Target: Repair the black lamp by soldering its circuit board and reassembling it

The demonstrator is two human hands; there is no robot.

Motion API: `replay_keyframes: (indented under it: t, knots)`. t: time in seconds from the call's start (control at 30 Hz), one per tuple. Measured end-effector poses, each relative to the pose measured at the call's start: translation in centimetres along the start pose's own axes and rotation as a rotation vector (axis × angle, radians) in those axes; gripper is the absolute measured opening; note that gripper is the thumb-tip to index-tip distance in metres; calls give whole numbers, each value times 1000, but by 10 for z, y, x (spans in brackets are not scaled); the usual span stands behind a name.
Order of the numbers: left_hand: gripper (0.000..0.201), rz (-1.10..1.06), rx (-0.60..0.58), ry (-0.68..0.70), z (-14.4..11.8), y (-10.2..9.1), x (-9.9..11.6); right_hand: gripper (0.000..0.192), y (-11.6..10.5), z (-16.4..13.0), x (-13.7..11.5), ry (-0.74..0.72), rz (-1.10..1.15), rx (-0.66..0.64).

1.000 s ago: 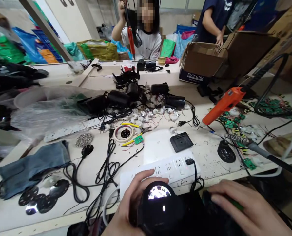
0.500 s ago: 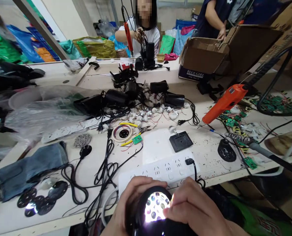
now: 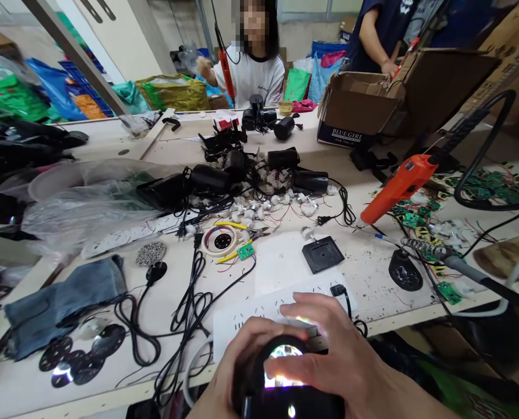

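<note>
Two hands – one lit lamp, one orange gun, two power strips.
</note>
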State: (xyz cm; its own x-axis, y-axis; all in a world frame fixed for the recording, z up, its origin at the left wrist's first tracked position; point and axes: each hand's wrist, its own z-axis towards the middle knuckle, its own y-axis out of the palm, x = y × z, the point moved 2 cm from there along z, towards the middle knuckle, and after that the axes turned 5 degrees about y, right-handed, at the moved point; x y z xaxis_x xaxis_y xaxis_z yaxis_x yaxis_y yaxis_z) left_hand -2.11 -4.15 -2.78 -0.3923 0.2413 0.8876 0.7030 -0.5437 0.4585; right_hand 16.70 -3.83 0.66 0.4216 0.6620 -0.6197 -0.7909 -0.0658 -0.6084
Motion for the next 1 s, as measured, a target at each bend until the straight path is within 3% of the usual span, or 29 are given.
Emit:
replay_keyframes:
  t: [0.07,0.23,0.4,0.53,0.73,0.83,1.0]
  knots:
    - [74,3,24,0,0,4,0,58,0,-4,3,8,-87,0]
    - [76,16,122,-19,-6,5,-9,46,-7,-11,-1,-23,-116,81]
    - [75,-17,119,-57,-10,2,-15,44,-9,-8,-6,169,151,61]
    - [90,-69,115,-49,-10,-2,-20,47,-3,-7,-8,301,397,23]
    - [86,-214,51,68,-1,2,-23,27,9,-5,-9,463,643,-26]
    - [81,-173,88,34,-4,3,-30,25,9,-6,-8,443,603,-89]
    - [91,-142,170,-60,-17,7,-44,31,0,-7,-5,280,364,-161]
